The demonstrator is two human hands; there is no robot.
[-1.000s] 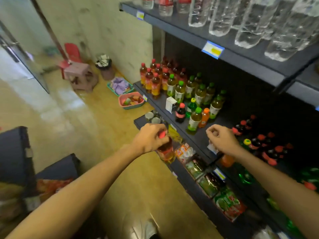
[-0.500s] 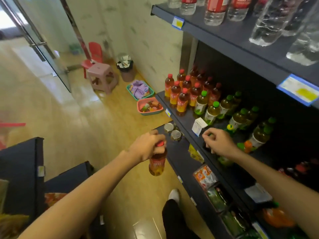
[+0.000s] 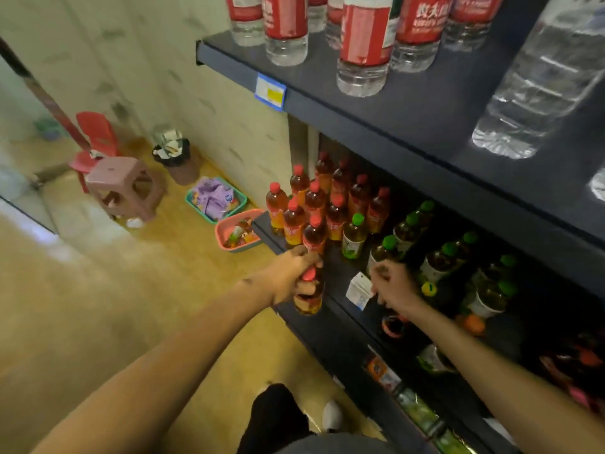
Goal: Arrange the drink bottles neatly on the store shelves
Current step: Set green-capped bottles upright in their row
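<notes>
The dark metal store shelf [image 3: 347, 283] carries a block of red-capped amber tea bottles [image 3: 314, 204] at its left end, green-capped ones [image 3: 355, 235] beside them. The left hand [image 3: 294, 276] grips a red-capped amber plastic bottle [image 3: 309, 298] round the neck, hanging at the shelf's front edge, likely bound for that matching block. The right hand [image 3: 391, 283] is curled on the shelf by a white price tag [image 3: 359, 291]; whether it holds anything is unclear.

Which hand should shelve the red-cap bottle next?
Left. The left hand already grips the red-cap bottle by its neck, beside the red-cap row. The right hand sits further right, by the green-cap bottles.
</notes>
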